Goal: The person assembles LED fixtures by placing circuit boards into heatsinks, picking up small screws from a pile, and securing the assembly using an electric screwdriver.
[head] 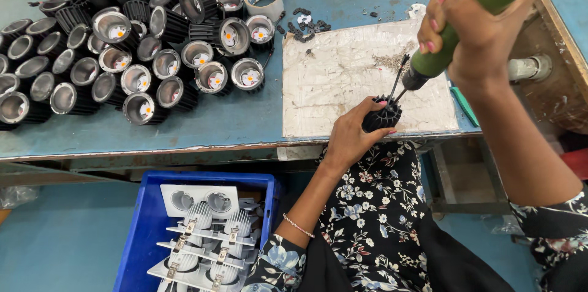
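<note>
Your right hand [474,34] grips the driver [471,13], bit down | left hand [355,132] clamps the finned housing [381,117] below: likely stiff, light metal; hold its ribbed sides.

A small black finned lamp housing [381,115], round and ribbed around its side, sits upright at the near edge of a worn white sheet [343,77], gripped from the side. A green powered screwdriver [478,4] slants down from above the sheet, its thin dark bit meeting the housing's top
</note>
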